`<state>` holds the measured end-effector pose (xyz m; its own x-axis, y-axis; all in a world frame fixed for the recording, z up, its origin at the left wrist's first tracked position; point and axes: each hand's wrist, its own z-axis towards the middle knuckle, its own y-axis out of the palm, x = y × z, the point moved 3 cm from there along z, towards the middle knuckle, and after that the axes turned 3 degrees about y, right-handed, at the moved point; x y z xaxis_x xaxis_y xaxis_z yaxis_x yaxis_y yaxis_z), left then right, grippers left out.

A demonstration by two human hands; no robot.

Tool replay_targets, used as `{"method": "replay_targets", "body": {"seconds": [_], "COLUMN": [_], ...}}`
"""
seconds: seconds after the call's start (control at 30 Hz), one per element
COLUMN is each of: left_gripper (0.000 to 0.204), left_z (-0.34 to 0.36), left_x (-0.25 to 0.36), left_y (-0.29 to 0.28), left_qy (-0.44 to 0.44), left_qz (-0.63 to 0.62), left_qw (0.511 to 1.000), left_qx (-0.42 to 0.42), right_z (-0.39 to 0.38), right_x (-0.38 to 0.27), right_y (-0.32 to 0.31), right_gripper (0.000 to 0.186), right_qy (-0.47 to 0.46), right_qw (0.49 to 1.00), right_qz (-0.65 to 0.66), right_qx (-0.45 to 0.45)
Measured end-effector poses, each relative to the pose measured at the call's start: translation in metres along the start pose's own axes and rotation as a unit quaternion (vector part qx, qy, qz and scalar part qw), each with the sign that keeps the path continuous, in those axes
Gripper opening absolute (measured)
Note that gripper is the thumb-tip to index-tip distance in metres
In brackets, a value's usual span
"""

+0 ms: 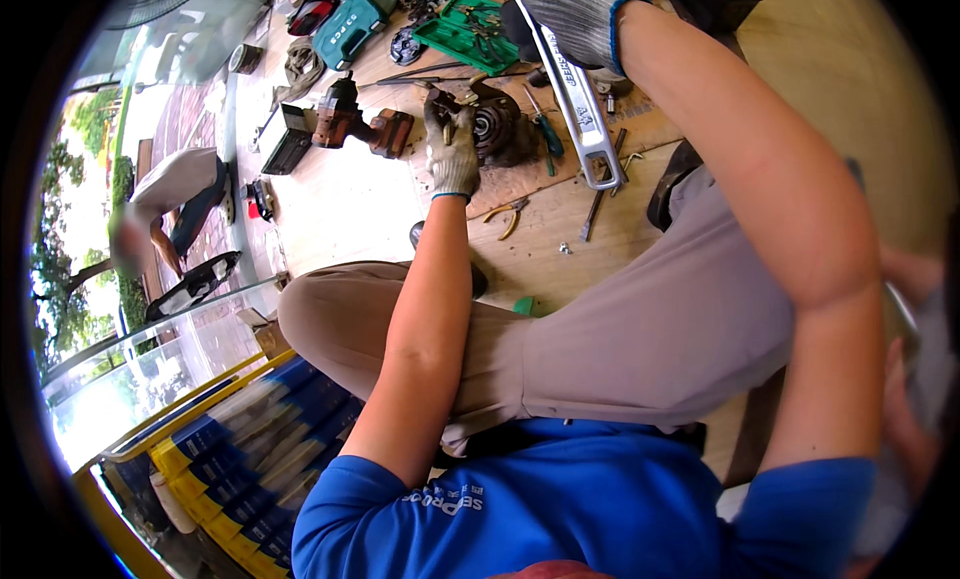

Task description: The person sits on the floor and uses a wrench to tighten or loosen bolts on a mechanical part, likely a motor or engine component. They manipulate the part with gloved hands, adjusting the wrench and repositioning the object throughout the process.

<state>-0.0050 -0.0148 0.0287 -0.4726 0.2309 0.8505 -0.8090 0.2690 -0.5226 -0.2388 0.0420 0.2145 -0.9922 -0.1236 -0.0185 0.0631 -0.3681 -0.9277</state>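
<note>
In a grey knit work glove, my left hand (452, 157) grips the near-left side of a dark, greasy round machine part (508, 129). That part has a ringed hub on its face and rests on a stained board. My right hand (585, 17), also gloved, is raised at the top of the view. It is closed round a large silver wrench (578, 114), whose slotted handle end points down toward me. The wrench's other end is partly hidden by the glove. Beside the machine part lies a green-handled screwdriver (548, 139).
An orange-brown cordless impact driver (345, 119) stands left of my left hand. Yellow-handled pliers (507, 217) and a thin bar (592, 214) lie nearer. Behind are a green tray of tools (465, 34) and a teal case (348, 29). Another person (180, 194) bends at far left.
</note>
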Motion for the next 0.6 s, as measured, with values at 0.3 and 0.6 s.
{"method": "replay_targets", "body": {"seconds": [0.3, 0.6], "left_gripper": [0.068, 0.068], "left_z": [-0.007, 0.007], "left_x": [0.018, -0.028], "left_y": [-0.006, -0.003], "left_qy": [-0.057, 0.042], "left_qz": [-0.013, 0.013], "left_qw": [0.998, 0.999], "left_qx": [0.001, -0.006], "right_z": [-0.006, -0.011], "right_x": [-0.015, -0.036], "right_y": [0.001, 0.047], "right_gripper": [0.018, 0.021], "right_qy": [0.004, 0.250], "right_qw": [0.999, 0.918], "right_qz": [-0.004, 0.132], "right_qx": [-0.035, -0.279]}}
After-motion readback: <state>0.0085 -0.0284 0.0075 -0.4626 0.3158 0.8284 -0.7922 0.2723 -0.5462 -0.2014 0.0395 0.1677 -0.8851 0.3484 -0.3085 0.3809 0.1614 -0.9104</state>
